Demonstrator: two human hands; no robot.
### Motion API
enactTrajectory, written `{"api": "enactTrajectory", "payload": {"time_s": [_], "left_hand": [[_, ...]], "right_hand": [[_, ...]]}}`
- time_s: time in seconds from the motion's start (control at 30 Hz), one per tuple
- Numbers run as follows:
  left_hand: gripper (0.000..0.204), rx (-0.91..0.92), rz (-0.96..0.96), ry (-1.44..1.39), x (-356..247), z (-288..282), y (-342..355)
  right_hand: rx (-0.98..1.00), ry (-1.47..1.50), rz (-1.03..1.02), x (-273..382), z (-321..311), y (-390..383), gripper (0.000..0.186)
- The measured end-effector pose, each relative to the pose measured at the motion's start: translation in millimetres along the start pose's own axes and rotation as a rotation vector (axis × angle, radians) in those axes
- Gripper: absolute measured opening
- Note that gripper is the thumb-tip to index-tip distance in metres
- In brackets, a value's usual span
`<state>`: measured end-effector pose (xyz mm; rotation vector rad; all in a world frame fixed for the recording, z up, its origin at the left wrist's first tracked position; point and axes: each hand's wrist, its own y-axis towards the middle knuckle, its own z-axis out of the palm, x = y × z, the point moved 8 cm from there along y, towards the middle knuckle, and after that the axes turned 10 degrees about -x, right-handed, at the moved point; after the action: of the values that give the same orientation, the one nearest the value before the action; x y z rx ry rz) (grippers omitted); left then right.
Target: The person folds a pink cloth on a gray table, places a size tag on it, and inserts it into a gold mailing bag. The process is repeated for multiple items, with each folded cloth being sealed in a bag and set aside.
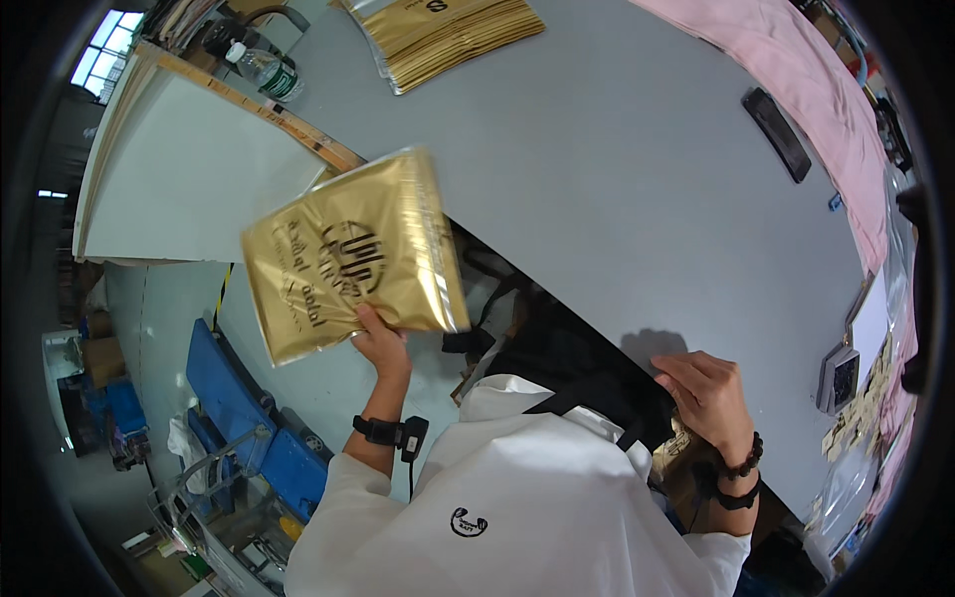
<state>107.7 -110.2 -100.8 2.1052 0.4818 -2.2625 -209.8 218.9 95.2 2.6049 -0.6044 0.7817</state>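
Observation:
A gold foil bag (343, 261) with dark printing is held up left of my body, out past the table's edge. My left hand (383, 343) grips its lower edge, with the thumb on the printed face and the other fingers hidden behind. Motion blurs the bag's right side slightly. At the table's near edge, my right hand (708, 393) hovers with its fingers curled in and nothing visible in them. Below that hand, partly hidden beside my shirt, is another gold piece (676, 448). A stack of similar gold bags (458, 45) lies at the far side of the grey table (597, 199).
A white board (189, 169) with a wooden edge adjoins the table at left, near a water bottle (267, 72). Pink fabric (786, 80), a black phone (776, 134) and an ink pad (841, 380) line the right side. Blue chairs (227, 383) stand lower left.

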Motion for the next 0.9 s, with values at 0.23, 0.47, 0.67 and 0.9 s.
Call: {"api": "enactTrajectory", "payload": {"time_s": [0.23,0.47,0.67,0.9], "left_hand": [[0.046,-0.273,-0.091,-0.078,51,-24,121],[0.053,0.006,-0.524,-0.123,96,-11,176],[0.032,0.083,-0.231,0.133,50,12,152],[0.033,0.295,0.274,0.086,-95,146,43]], "right_hand": [[0.0,0.051,-0.001,-3,12,-1,0.019],[-0.009,0.017,0.046,-10,7,-4,0.014],[-0.075,-0.033,0.072,-52,-26,13,0.014],[-0.536,-0.117,0.459,-224,-135,81,0.03]]}}
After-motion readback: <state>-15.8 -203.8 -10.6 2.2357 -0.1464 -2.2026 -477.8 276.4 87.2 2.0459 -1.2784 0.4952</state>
